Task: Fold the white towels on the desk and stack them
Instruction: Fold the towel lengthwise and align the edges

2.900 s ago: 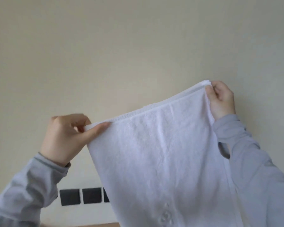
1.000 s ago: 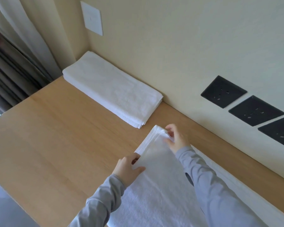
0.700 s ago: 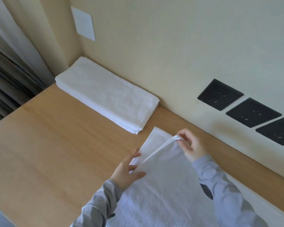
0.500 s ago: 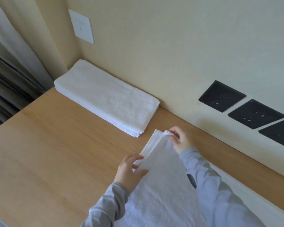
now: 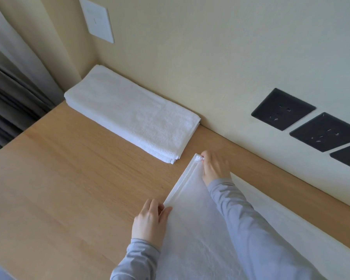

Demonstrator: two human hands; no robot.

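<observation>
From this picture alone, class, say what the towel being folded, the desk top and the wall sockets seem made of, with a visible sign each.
Towel being folded: probably cotton terry, matte; fuzzy surface, hemmed edge.
Desk top: wood or wood-look laminate, smooth satin; fine straight grain lines.
Wall sockets: likely plastic, matte black; flat uniform plates.

Towel was up in the air 2.9 s ago, stretched between both hands in front of the wall. Now it's down flat on the desk, doubled over. 0.7 s ago the right hand had the top layer's far corner lifted clear of the lower layer. That's dropped, and the end edges line up. Left hand: fingers were spread flat by the near corner, now pinching it, thumb on top. Camera tilted down from wall to desk.
</observation>
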